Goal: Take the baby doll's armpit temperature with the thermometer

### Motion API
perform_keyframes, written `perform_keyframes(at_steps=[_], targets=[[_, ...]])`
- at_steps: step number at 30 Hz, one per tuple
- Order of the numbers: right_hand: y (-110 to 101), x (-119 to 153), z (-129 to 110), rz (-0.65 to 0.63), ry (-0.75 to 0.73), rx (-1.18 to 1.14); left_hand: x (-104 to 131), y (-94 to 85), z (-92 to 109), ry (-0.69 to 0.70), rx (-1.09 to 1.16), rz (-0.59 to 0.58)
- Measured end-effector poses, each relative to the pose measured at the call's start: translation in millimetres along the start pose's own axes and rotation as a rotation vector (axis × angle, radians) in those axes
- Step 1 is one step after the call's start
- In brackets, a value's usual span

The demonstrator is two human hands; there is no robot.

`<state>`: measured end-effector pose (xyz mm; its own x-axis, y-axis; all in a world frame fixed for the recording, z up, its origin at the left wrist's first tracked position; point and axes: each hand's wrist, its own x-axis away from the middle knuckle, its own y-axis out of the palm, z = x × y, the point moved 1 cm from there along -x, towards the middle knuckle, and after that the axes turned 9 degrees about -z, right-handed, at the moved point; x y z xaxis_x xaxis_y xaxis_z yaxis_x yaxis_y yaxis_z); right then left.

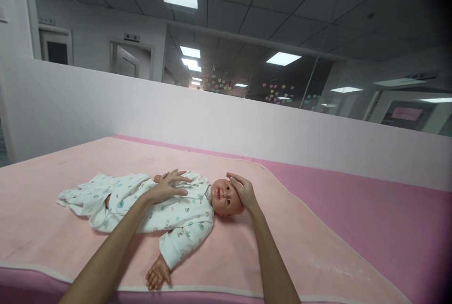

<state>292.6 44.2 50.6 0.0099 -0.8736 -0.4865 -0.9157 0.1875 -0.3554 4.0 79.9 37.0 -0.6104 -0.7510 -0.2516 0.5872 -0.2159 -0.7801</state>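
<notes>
A baby doll (222, 196) lies on its back on a pink mat (226, 257), its head toward the right. It wears a white printed outfit (158, 212). Across the doll's chest rests my left hand (168, 188), its fingers spread on the cloth. My right hand (244, 192) lies against the top of the doll's head and forehead, fingers extended. One doll hand (158, 273) sticks out of its sleeve near the front edge of the mat.
Behind the mat runs a low white wall (219, 123) with glass above it. A darker pink surface (370, 210) extends at the right. Doors and lit ceiling panels show in the background.
</notes>
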Motion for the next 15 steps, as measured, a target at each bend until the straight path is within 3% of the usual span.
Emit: perform_keyframes(at_steps=[5, 10, 13, 15], targets=[[2.1, 1.0, -2.9, 0.014, 0.009, 0.075, -3.7, 5.9, 0.9, -0.024, -0.073, 0.052], [5.4, 4.1, -5.9, 0.241, -0.011, 0.228, -6.5, 9.8, -1.6, -0.047, -0.07, 0.052], [13.6, 9.4, -7.7, 0.421, -0.134, 0.406, -8.5, 9.8, -5.8, -0.065, -0.013, 0.069], [26.1, 14.0, -9.1, 0.383, -0.272, 0.537, -10.6, 9.3, -8.0, -0.085, 0.061, 0.113]])
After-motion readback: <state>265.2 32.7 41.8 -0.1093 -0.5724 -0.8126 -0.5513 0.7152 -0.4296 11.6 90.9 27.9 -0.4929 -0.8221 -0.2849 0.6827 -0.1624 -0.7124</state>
